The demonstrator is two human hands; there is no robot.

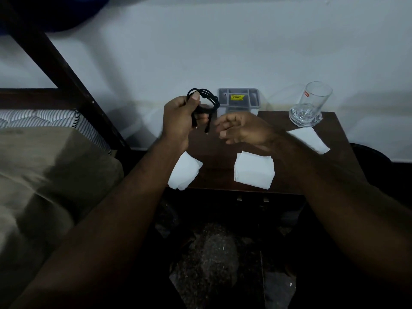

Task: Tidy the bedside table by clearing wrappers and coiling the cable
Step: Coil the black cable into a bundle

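Three wrappers point(254, 170): white, lying flat on the surface point(334, 130), well apart; I see the rightmost near a glass point(312, 103).
Cable point(209, 98): black, coiled, held above the surface.
Left hand point(178, 121): I see it gripping the coil, thumb pressed on top.
Right hand point(243, 130): fingers loosely bent, holding nothing, just beside the cable's hanging ends.

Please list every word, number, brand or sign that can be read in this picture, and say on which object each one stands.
Nothing here can be quoted with certainty.
Yellow label on the grey plastic box: dark print, too blurred to read.
Red sticker near the rim of the glass: too small to read.
No other text shows anywhere else in the picture.
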